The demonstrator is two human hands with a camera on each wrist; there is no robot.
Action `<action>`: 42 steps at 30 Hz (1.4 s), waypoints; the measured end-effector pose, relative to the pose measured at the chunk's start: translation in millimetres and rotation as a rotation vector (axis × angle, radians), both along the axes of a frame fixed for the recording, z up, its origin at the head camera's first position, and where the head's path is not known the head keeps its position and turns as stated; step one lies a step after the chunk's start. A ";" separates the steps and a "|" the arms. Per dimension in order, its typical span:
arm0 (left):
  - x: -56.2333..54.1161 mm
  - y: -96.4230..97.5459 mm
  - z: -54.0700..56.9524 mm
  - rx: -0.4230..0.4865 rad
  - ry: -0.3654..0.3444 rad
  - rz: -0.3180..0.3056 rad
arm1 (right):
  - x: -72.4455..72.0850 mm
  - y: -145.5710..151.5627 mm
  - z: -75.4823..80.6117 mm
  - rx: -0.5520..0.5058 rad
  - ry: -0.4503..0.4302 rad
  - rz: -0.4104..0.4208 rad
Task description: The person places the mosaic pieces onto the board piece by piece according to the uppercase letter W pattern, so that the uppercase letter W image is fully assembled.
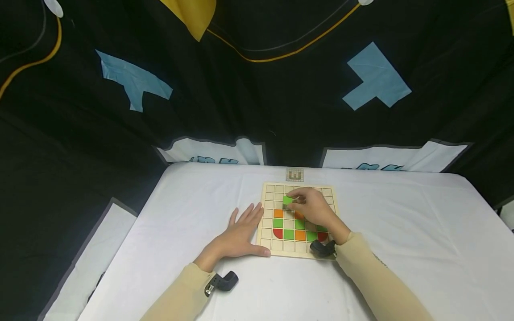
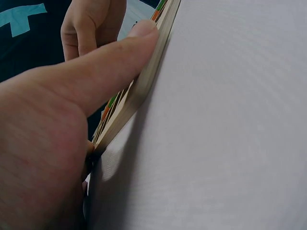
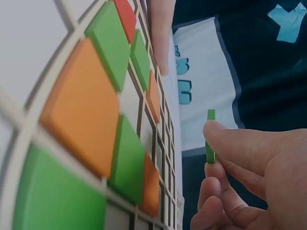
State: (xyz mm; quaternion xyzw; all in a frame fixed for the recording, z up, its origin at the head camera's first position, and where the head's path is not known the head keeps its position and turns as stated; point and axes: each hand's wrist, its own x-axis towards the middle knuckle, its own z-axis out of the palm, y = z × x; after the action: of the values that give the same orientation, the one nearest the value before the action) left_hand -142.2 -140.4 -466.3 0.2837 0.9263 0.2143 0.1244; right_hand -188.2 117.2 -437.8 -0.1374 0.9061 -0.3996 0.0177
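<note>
A green square tile (image 1: 287, 201) is pinched between the thumb and fingers of my right hand (image 1: 315, 207), above the upper part of a wooden grid board (image 1: 289, 246). In the right wrist view the held tile (image 3: 211, 113) stands on edge, apart from the board. My left hand (image 1: 238, 236) lies with fingers spread along the board's left side; its thumb (image 2: 120, 55) rests on the near rim. Orange tiles (image 1: 278, 213), green tiles (image 1: 288, 234) and rounded red tiles (image 1: 278, 233) sit in the lower cells. My right hand and wrist hide part of the board's right side.
A small square card (image 1: 295, 174) with a grid pattern lies just behind the board. White cloth (image 1: 401, 223) covers the table. A black curtain (image 1: 257, 98) with blue shapes hangs behind it. Dark wrist-worn cameras (image 1: 227, 281) sit at both sleeves.
</note>
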 end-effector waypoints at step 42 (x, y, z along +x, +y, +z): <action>0.4 -0.1 3.8 0.005 -0.001 -0.008 | -14.3 -27.4 -10.8 0.060 -0.132 -0.020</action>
State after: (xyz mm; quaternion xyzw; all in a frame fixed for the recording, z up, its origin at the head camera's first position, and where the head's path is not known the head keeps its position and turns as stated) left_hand -141.9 -140.5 -462.5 0.2878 0.9245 0.2164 0.1250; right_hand -202.6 89.7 -448.6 -0.1012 0.9159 -0.3807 0.0773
